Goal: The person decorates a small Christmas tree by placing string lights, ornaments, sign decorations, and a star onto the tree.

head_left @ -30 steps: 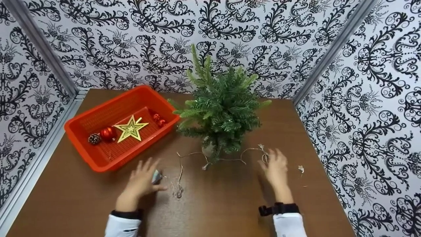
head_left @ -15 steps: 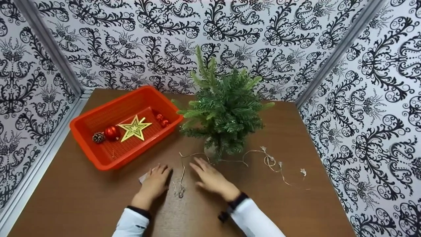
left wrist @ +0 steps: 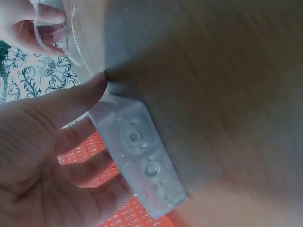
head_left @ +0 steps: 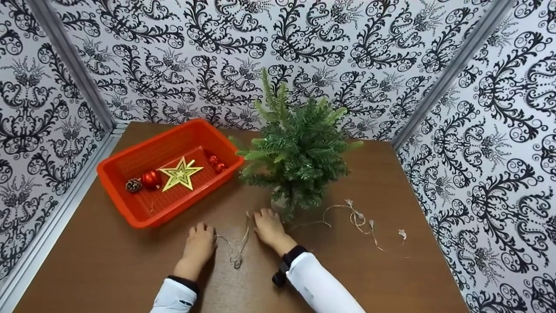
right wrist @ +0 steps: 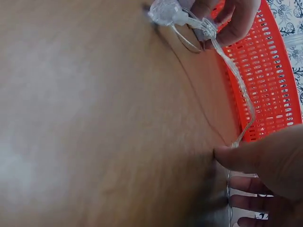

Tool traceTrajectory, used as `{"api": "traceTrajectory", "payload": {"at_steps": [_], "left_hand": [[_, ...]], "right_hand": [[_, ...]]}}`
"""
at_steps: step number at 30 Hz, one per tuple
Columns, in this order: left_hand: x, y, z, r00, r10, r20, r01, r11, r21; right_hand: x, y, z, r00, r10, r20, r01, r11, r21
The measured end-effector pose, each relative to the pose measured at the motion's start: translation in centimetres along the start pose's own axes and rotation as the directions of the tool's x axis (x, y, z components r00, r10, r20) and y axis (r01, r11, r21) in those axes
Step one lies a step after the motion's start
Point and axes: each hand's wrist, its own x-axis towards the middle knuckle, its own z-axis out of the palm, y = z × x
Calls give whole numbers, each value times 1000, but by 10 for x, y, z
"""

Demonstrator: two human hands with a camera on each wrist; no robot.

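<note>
My left hand [head_left: 200,244] holds a translucent battery box [left wrist: 141,158] low over the table, thumb at one end and fingers along its far side. Thin wire runs from that end; the head view hides the box under the hand. My right hand [head_left: 270,229], by the foot of a small artificial fir tree [head_left: 304,150], pinches the wire of the string lights [right wrist: 247,106] between thumb and fingers. Between both hands the wire hangs in a loop with a clear bulb [right wrist: 165,12]. More of the string, with small star bulbs [head_left: 402,234], trails to the tree's right.
An orange plastic basket [head_left: 130,155] stands at the left back. In it lie a gold star [head_left: 181,174], a red bauble [head_left: 151,178], a pine cone [head_left: 134,185] and small red balls [head_left: 218,165]. Patterned walls [head_left: 234,52] enclose the brown table [head_left: 369,278].
My right hand has come from the string's right end across to the wire left of the tree's foot and now pinches it. My left hand has closed round the battery box.
</note>
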Motion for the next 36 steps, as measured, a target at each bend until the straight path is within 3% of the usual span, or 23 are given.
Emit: {"api": "traceTrajectory", "payload": {"at_steps": [3, 6, 13, 19, 25, 27, 32, 34, 36], "left_hand": [[2, -2, -2, 1000, -14, 3, 14, 1000, -3], [5, -1, -6, 1000, -17, 17, 17, 1000, 1], [3, 7, -11, 998, -17, 66, 14, 999, 46], [2, 8, -12, 998, -33, 45, 32, 999, 25], [4, 3, -11, 995, -77, 65, 79, 997, -22], [5, 2, -12, 997, -72, 35, 74, 997, -39], [6, 8, -17, 992, -13, -129, 1, 996, -94], [7, 12, -22, 978, 21, -210, -50, 990, -135], [7, 16, -29, 949, 72, -307, -127, 978, -164]], "right_hand": [[-3, 2, 0, 999, 18, -40, -20, 999, -37], [-4, 5, -2, 999, 24, -25, -25, 999, -34], [-25, 15, -10, 1000, -9, 0, 9, 991, 132], [-61, 42, -46, 996, -69, -51, 84, 915, 394], [-90, 76, -84, 995, 13, -95, 36, 867, 497], [-96, 86, -92, 992, 74, -106, -7, 852, 524], [-119, 109, -108, 979, 149, -138, -46, 825, 563], [-130, 118, -114, 977, 131, -167, -11, 817, 576], [-139, 126, -120, 972, 107, -207, 36, 808, 588]]}}
